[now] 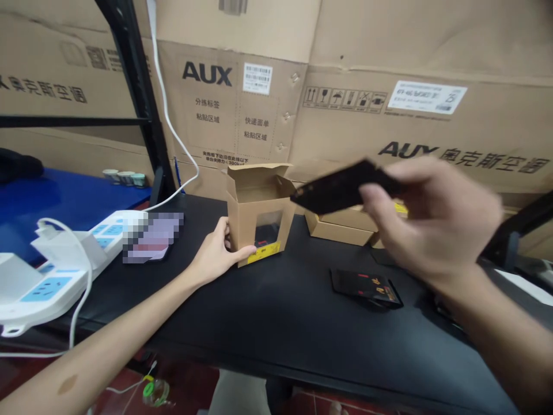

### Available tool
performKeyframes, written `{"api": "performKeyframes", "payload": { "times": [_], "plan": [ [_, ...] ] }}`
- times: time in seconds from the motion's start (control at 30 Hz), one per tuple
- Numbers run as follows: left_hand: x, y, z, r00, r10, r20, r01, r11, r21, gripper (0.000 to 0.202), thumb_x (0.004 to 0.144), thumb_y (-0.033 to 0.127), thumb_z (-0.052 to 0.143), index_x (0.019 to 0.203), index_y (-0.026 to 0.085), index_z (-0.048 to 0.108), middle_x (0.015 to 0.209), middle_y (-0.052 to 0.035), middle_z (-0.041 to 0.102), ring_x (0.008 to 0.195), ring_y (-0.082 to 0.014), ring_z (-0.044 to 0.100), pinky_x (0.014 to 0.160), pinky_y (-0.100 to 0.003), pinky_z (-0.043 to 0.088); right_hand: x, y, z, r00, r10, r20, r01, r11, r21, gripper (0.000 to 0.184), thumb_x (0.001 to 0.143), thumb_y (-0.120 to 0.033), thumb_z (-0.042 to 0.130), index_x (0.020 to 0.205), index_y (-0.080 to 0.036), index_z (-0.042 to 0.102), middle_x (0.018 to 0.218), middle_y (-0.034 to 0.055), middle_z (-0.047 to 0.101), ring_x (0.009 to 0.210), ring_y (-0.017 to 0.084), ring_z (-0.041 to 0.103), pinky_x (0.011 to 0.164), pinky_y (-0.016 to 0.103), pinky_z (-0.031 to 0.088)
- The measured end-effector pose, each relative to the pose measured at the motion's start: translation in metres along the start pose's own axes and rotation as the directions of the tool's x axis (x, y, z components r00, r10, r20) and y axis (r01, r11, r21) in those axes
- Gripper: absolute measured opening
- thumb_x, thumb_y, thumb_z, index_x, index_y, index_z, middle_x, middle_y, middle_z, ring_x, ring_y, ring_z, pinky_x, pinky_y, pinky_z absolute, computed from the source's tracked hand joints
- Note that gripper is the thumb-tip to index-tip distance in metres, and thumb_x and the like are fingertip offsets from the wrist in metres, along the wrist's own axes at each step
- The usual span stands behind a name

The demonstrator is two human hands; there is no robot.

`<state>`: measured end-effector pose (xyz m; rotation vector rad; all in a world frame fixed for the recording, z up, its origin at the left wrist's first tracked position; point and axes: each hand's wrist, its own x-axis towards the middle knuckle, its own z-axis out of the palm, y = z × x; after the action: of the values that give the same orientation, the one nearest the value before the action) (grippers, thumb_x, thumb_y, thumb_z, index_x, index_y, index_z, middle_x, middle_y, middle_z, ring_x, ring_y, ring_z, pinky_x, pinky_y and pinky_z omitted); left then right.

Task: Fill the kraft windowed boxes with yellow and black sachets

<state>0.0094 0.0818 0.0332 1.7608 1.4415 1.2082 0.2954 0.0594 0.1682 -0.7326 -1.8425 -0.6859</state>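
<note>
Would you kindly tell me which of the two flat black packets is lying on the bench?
It is the flat black packet with red markings on the black bench top; the other flat black packet is up in the right hand.

"What's at twelve o'clock?"

"Big cardboard cartons (233, 109) printed AUX, with a white barcode label (257, 78) stuck on one."

"And around ten?"

"A black metal shelf upright (137, 80) beside a blue surface (64, 202), with three small round tubs (125, 177) standing in a row at its far edge."

"Nine o'clock?"

"A white power strip (47, 288) with blue panels lies on the black tabletop (276, 340), touching a pixelated, unreadable object (151, 236). A white cable (173, 132) runs up the cartons."

"Six?"

"Red floor tiles (185, 392), below the table edge."
</note>
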Motion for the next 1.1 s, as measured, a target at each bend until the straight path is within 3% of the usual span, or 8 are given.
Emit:
{"api": "performKeyframes", "payload": {
  "times": [0.1,0.17,0.33,0.53,0.6,0.77,0.93,1.1],
  "plan": [
    [-0.004,-0.001,0.006,1.0,0.009,0.025,-0.008,0.998,-0.069,0.064,0.073,0.054,0.084,0.119,0.026,0.05,0.132,-0.0116,0.074,0.11,-0.0294,0.076,0.098,-0.047,0.06,0.043,-0.017,-0.003,0.997,-0.063,0.034,0.065,0.997,-0.051,0.025,0.103,-0.044,0.055,0.1,-0.024,0.07,0.091,0.0012,0.075,0.079,0.011,0.069,0.072,0.031,0.053],
    [-0.008,0.001,0.01,0.999,0.016,0.045,-0.01,0.991,-0.131,0.064,0.073,0.053,0.085,0.119,0.025,0.05,0.134,-0.0122,0.073,0.116,-0.0296,0.075,0.104,-0.047,0.059,0.066,-0.028,0.002,0.962,-0.075,0.262,0.096,0.993,-0.066,0.029,0.103,-0.044,0.053,0.108,-0.023,0.071,0.097,-0.0018,0.074,0.085,0.013,0.071,0.078,0.033,0.054],
    [-0.016,0.005,0.015,0.999,0.031,0.034,-0.024,0.984,-0.178,0.065,0.072,0.053,0.087,0.118,0.024,0.051,0.134,-0.0135,0.074,0.122,-0.0307,0.073,0.111,-0.049,0.056,0.095,-0.042,0.028,0.689,-0.193,0.699,0.226,0.973,0.046,0.01,0.092,-0.031,0.068,0.089,-0.022,0.073,0.084,0.0027,0.075,0.091,0.023,0.074,0.079,0.032,0.057],
    [-0.017,0.007,0.014,0.998,0.05,0.028,-0.046,0.991,-0.129,0.066,0.071,0.054,0.087,0.118,0.023,0.052,0.132,-0.0136,0.074,0.122,-0.033,0.073,0.111,-0.051,0.056,0.098,-0.055,0.073,0.559,-0.143,0.817,0.127,0.988,0.086,0.018,0.078,-0.029,0.082,0.072,-0.017,0.07,0.075,0.0045,0.07,0.087,0.025,0.075,0.073,0.032,0.059],
    [-0.016,0.007,0.013,0.999,0.042,0.03,-0.038,0.992,-0.119,0.067,0.071,0.054,0.086,0.118,0.023,0.052,0.131,-0.0139,0.074,0.121,-0.0334,0.073,0.11,-0.051,0.057,0.104,-0.064,0.085,0.436,-0.047,0.898,0.014,0.999,0.046,0.02,0.074,-0.023,0.083,0.065,-0.015,0.067,0.07,0.0023,0.066,0.085,0.025,0.075,0.074,0.035,0.06],
    [-0.016,0.004,0.013,0.999,0.038,0.032,-0.034,0.993,-0.114,0.066,0.07,0.055,0.086,0.117,0.023,0.051,0.13,-0.0138,0.075,0.119,-0.0338,0.074,0.107,-0.051,0.059,0.118,-0.078,0.102,0.013,0.167,0.986,-0.264,0.952,-0.157,0.021,0.074,-0.014,0.078,0.061,-0.011,0.062,0.069,-0.0018,0.063,0.083,0.024,0.077,0.074,0.04,0.062],
    [-0.014,0.0,0.013,0.998,0.059,0.011,-0.058,0.995,-0.085,0.066,0.071,0.054,0.086,0.118,0.023,0.052,0.128,-0.0135,0.076,0.118,-0.0339,0.074,0.104,-0.051,0.06,0.105,-0.069,0.115,0.088,0.22,0.972,-0.556,0.82,-0.135,0.021,0.066,-0.003,0.077,0.063,-0.013,0.059,0.075,-0.0013,0.065,0.087,0.024,0.077,0.074,0.038,0.062],
    [-0.014,0.0,0.013,0.997,0.08,0.011,-0.079,0.994,-0.078,0.067,0.071,0.056,0.085,0.119,0.022,0.053,0.127,-0.0144,0.076,0.118,-0.0338,0.074,0.105,-0.051,0.059,0.087,-0.054,0.123,0.105,-0.053,0.993,-0.478,0.873,0.097,0.017,0.069,-0.016,0.081,0.071,-0.015,0.064,0.078,0.0013,0.068,0.087,0.024,0.076,0.072,0.036,0.062]
  ]
}}
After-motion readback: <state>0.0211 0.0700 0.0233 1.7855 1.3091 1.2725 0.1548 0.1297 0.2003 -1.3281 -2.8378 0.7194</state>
